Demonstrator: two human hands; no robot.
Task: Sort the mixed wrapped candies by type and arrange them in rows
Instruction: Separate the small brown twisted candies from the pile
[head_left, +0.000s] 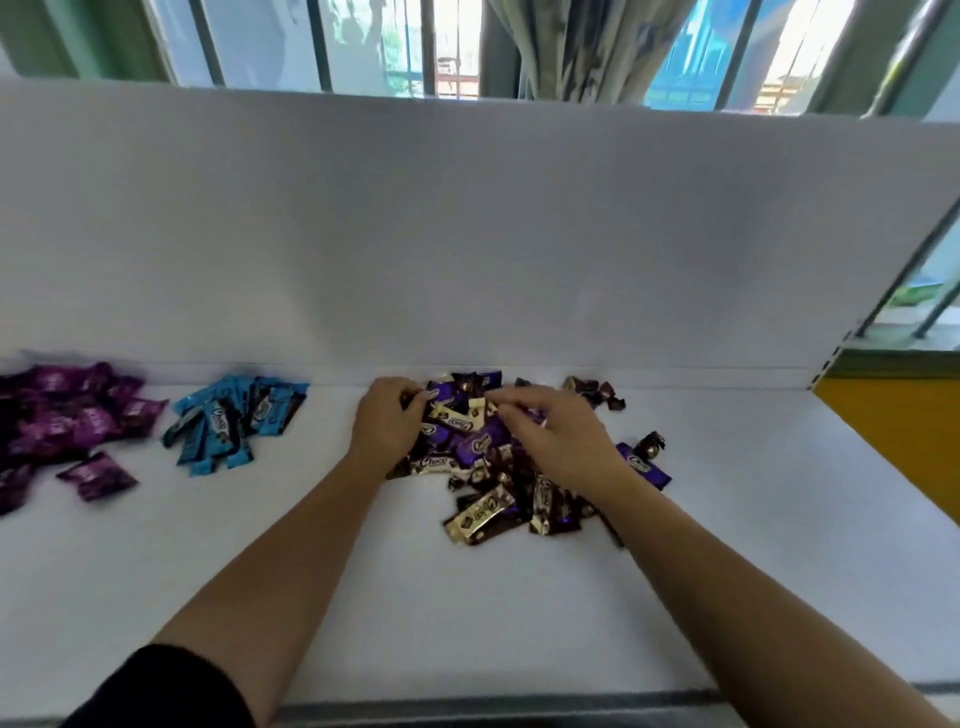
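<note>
A mixed pile of wrapped candies (467, 441), purple, gold and dark brown, lies at the back middle of the white table (519, 613). My left hand (387, 421) rests on the pile's left edge, its fingers curled round a dark candy. My right hand (550, 431) reaches over the pile's middle with its fingers bent down among the wrappers; whether it holds one is hidden. A heap of blue candies (234, 421) sits to the left. Further left lies a heap of magenta candies (67, 421).
A white upright board (467, 234) closes off the back of the table. A few brown twist-wrapped candies (597, 392) lie behind the pile at the right, one more (652, 447) beside it. A yellow surface (893, 421) begins past the table's right edge.
</note>
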